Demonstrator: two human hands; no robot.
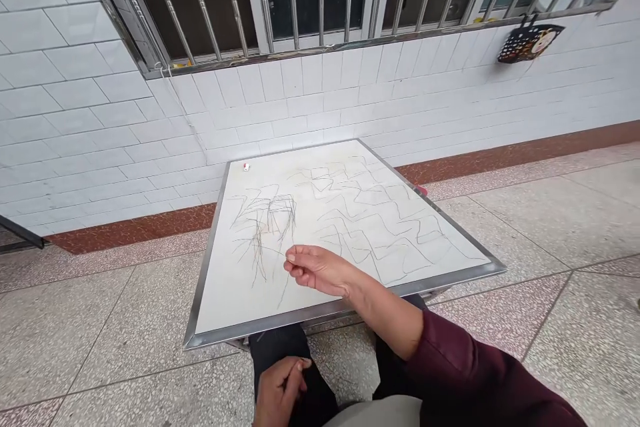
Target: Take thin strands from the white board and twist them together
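Observation:
My right hand is raised over the front middle of a white-topped table, thumb and fingertips pinched together. A thin dark strand, like fine wire, seems to run from the pinch. Just beyond and left of that hand lies a tangled pile of thin dark strands, bent at angles, with loose ends spreading forward. More kinked strands are laid out singly across the right half of the top. My left hand rests on my thigh with its fingers curled and the thumb against them; its inside is hidden.
A small white and red object sits at the table's far left corner. Grey metal edging borders the top. Behind stands a white tiled wall with a barred window. A dotted bag hangs at right.

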